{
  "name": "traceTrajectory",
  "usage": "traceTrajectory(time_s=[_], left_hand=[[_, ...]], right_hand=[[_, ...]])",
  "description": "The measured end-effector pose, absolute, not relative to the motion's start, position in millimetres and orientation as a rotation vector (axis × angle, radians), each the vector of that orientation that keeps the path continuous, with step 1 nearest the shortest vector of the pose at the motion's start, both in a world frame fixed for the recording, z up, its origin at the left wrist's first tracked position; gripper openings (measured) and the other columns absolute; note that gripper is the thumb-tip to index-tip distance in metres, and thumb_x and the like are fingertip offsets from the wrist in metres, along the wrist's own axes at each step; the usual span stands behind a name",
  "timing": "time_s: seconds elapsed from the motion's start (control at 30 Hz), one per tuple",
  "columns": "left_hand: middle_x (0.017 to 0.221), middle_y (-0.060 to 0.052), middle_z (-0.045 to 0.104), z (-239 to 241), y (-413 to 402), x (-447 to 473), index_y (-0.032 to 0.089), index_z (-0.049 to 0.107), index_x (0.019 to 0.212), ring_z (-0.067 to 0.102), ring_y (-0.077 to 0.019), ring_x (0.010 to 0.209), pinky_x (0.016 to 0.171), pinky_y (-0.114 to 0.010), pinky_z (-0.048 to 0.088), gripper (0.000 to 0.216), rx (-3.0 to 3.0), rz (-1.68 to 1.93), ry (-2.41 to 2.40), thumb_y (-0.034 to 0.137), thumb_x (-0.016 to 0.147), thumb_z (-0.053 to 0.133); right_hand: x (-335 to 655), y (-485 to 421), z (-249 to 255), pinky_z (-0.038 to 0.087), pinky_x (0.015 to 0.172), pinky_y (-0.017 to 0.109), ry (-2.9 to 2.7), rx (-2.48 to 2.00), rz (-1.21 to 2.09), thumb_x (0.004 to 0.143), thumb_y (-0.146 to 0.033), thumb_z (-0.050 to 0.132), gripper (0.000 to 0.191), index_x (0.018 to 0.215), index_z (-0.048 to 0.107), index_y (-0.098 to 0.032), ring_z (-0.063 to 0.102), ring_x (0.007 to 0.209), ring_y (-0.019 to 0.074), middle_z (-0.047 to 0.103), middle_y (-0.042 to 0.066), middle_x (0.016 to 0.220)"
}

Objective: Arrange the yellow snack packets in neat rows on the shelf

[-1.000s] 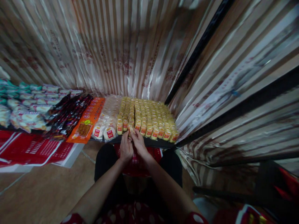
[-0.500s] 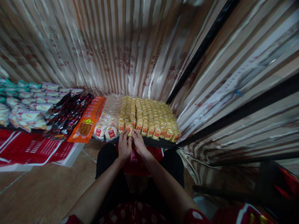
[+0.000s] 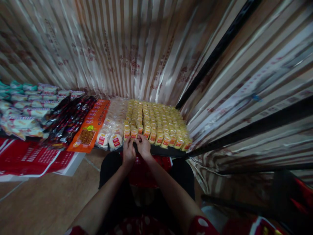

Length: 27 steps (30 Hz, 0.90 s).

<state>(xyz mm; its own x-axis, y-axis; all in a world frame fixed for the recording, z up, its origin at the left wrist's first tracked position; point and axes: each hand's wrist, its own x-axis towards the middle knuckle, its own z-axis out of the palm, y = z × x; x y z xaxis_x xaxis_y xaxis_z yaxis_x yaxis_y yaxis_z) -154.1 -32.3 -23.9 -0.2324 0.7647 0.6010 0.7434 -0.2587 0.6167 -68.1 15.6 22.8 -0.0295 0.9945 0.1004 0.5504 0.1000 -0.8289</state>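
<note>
My left hand (image 3: 128, 152) is at the front edge of a black shelf (image 3: 160, 150), its fingers bent and close together. Beside it, my right hand (image 3: 143, 147) has curled fingers, the tips meeting near the left hand's. Both sets of fingertips are at the foot of a small yellow wrapped snack packet (image 3: 134, 133) at the front of its row. Whether anything is pinched between them is hidden. Several rows of the same yellow packets (image 3: 161, 120) stand tightly on the shelf. To their left lie clear bags of round white crackers (image 3: 115, 141).
Farther left are an orange snack bag (image 3: 88, 129), dark glossy packets (image 3: 69, 122) and white wrapped packets (image 3: 26, 122). Red printed bags (image 3: 44, 156) hang below the shelf. Striped sheeting (image 3: 137, 49) backs the shelf, and a black post (image 3: 215, 55) slants up on the right.
My fingers have shifted slightly down from the front packet, showing more of its label. The right hand's fingers have curled more. The view has moved slightly.
</note>
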Motion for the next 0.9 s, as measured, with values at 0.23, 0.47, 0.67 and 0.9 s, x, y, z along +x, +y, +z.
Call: traceTrajectory(time_s=[0.23,0.47,0.67,0.9], left_hand=[[0.130,-0.016,0.049,-22,-31,-156,0.013,0.056,0.118,0.044,-0.0246,0.123,0.103,-0.046,0.038,0.044,1.945,1.528,1.920,0.006,0.080,0.035],[0.129,-0.016,0.050,-18,-37,-157,0.014,0.059,0.116,0.046,-0.0258,0.121,0.101,-0.047,0.039,0.039,1.908,1.485,2.011,0.009,0.083,0.040],[0.130,-0.019,0.048,-18,-39,-156,0.012,0.059,0.115,0.044,-0.0281,0.122,0.100,-0.047,0.040,0.035,1.913,1.479,2.058,0.012,0.084,0.042],[0.131,-0.018,0.049,-22,-37,-158,0.012,0.056,0.117,0.045,-0.0268,0.123,0.100,-0.048,0.040,0.034,1.900,1.459,2.025,0.015,0.087,0.040]], right_hand=[[-75,13,28,0.044,0.068,0.026,-1.726,-1.634,0.638,0.082,-0.027,0.056,0.020,0.101,0.051,-0.023,0.063,0.077,0.0150,0.067,0.000,0.091],[-76,13,24,0.042,0.066,0.027,-1.805,-1.638,0.580,0.084,-0.031,0.052,0.015,0.096,0.052,-0.024,0.061,0.072,0.0152,0.066,0.000,0.087],[-75,12,28,0.041,0.063,0.025,-1.802,-1.668,0.608,0.084,-0.032,0.053,0.014,0.095,0.053,-0.024,0.059,0.068,0.0135,0.065,-0.001,0.089],[-77,12,20,0.042,0.067,0.026,-1.795,-1.648,0.602,0.083,-0.031,0.051,0.016,0.095,0.053,-0.022,0.057,0.068,0.0135,0.063,0.001,0.091]])
